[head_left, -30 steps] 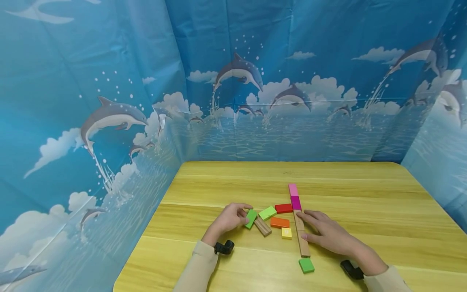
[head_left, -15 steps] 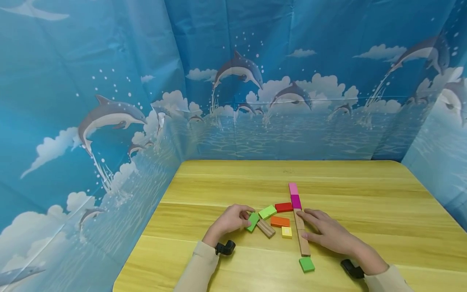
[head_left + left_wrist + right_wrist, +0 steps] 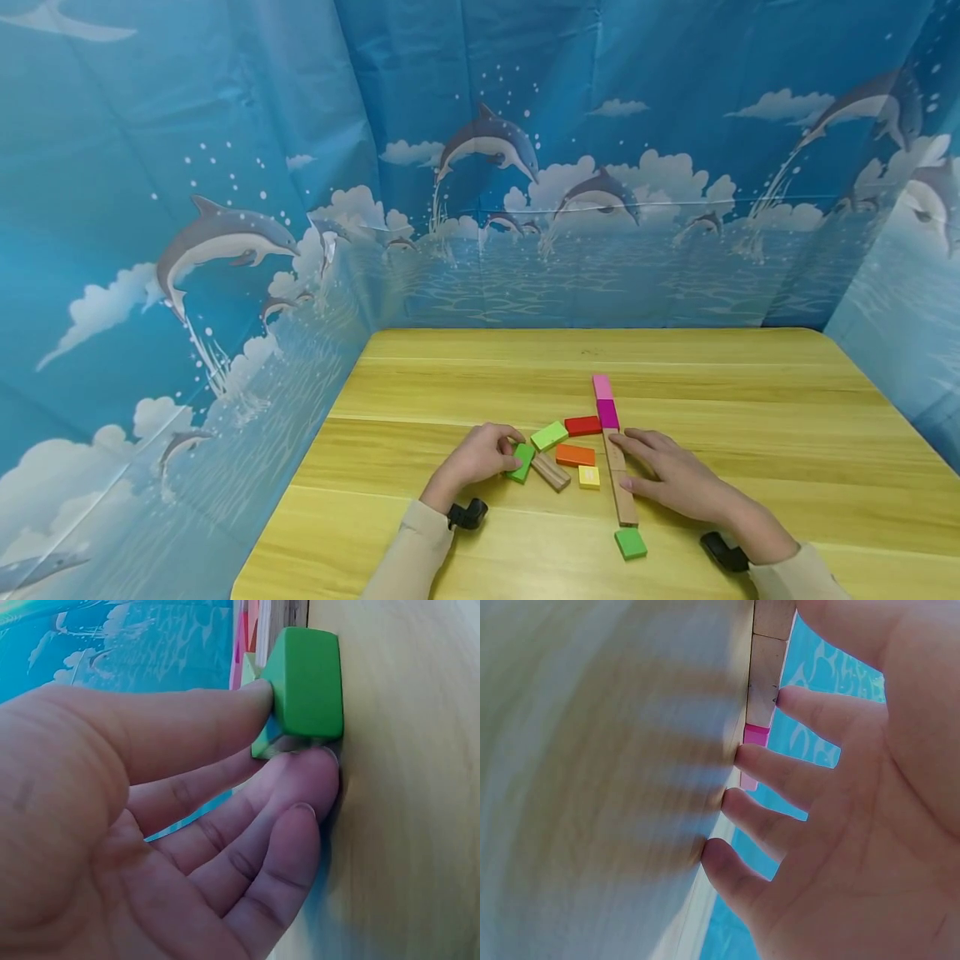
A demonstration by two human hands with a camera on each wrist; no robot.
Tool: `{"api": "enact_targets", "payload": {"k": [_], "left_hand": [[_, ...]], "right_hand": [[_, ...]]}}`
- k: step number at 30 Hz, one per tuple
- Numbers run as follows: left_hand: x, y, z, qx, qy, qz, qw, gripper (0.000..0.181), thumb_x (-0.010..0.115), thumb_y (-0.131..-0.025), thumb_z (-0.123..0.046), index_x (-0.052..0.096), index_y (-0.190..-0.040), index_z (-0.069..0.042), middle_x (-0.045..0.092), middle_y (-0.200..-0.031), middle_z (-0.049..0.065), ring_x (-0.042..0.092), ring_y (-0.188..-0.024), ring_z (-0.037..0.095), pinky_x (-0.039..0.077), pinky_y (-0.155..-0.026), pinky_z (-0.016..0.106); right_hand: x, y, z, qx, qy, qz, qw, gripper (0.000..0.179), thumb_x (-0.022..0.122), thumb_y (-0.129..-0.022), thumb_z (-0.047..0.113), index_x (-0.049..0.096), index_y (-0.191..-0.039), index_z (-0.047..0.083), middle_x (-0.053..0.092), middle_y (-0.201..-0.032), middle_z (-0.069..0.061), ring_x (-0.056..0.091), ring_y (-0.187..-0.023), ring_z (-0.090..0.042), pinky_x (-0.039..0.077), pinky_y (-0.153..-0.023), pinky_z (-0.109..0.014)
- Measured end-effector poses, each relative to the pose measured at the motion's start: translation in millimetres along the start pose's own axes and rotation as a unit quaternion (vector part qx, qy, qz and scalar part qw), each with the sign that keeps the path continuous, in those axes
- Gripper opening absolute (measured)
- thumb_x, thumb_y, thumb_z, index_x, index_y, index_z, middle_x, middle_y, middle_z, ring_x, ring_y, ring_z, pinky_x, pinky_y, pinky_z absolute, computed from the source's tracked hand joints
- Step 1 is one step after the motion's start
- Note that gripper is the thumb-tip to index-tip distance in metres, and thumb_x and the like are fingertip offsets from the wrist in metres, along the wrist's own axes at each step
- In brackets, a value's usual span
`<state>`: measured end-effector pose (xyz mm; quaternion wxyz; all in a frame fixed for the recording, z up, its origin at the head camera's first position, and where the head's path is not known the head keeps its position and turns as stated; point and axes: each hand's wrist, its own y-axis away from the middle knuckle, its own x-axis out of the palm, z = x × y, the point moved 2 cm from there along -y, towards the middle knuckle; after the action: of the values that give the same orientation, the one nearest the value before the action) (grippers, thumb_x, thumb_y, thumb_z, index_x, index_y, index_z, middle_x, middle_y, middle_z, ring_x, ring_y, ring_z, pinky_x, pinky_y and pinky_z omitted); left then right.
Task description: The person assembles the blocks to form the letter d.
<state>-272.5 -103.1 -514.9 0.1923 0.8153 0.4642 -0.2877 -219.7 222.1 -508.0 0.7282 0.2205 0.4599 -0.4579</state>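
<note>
My left hand (image 3: 476, 457) pinches a green block (image 3: 523, 455) between thumb and fingers. In the left wrist view the thumb presses one face of this block (image 3: 311, 682), low against the tabletop. Right beside it lies a ridged plain wood block (image 3: 551, 472). My right hand (image 3: 678, 479) has its fingers spread, index fingertip and thumb at a line of plain wooden blocks (image 3: 625, 504). In the right wrist view the other fingertips of this hand (image 3: 855, 802) rest on the tabletop. A magenta block (image 3: 607, 414) and a pink block (image 3: 602, 387) extend the line at its far end.
Between the hands lie a light green block (image 3: 549, 436), a red block (image 3: 583, 427), an orange block (image 3: 575, 456) and a yellow block (image 3: 588, 477). Another green block (image 3: 631, 543) sits at the line's near end. A dolphin-print curtain (image 3: 525, 275) surrounds the wooden table (image 3: 720, 375).
My left hand has moved the green block slightly right and nearer the body. The ridged wood block has shifted right along with it. My right hand has stayed in place.
</note>
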Motion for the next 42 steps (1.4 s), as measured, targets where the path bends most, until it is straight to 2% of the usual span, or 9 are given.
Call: {"api": "enact_targets", "payload": {"k": [8,29,42], "left_hand": [[4.5,0.2,-0.6,-0.003,0.024,0.003,0.9997,0.033,0.076,-0.091,-0.01,0.069,-0.123,-0.005,0.061,-0.076,0.002,0.062,-0.055,0.016,0.053,-0.053,0.028],[7.7,1.0,-7.5,-0.025,0.017,-0.021,0.9993,0.033,0.078,-0.09,-0.011,0.068,-0.121,-0.004,0.061,-0.072,0.0,0.062,-0.054,0.017,0.05,-0.052,0.027],[5.8,1.0,-8.7,-0.023,0.026,-0.025,0.9991,0.032,0.077,-0.09,-0.01,0.069,-0.12,-0.002,0.063,-0.076,0.002,0.063,-0.057,0.017,0.05,-0.052,0.029]], "right_hand": [[1.6,0.3,0.1,0.003,-0.002,-0.004,1.0,0.071,0.059,-0.098,0.054,0.043,-0.155,0.016,0.042,-0.151,-0.021,0.039,-0.136,-0.046,0.039,-0.099,-0.067],[2.4,0.5,-3.3,0.004,-0.005,0.002,1.0,0.072,0.057,-0.097,0.057,0.042,-0.155,0.017,0.041,-0.152,-0.02,0.038,-0.137,-0.047,0.039,-0.1,-0.067],[1.9,1.0,-0.7,0.008,-0.008,0.003,0.9999,0.072,0.058,-0.097,0.057,0.043,-0.155,0.017,0.041,-0.152,-0.02,0.037,-0.137,-0.046,0.038,-0.1,-0.067]]}}
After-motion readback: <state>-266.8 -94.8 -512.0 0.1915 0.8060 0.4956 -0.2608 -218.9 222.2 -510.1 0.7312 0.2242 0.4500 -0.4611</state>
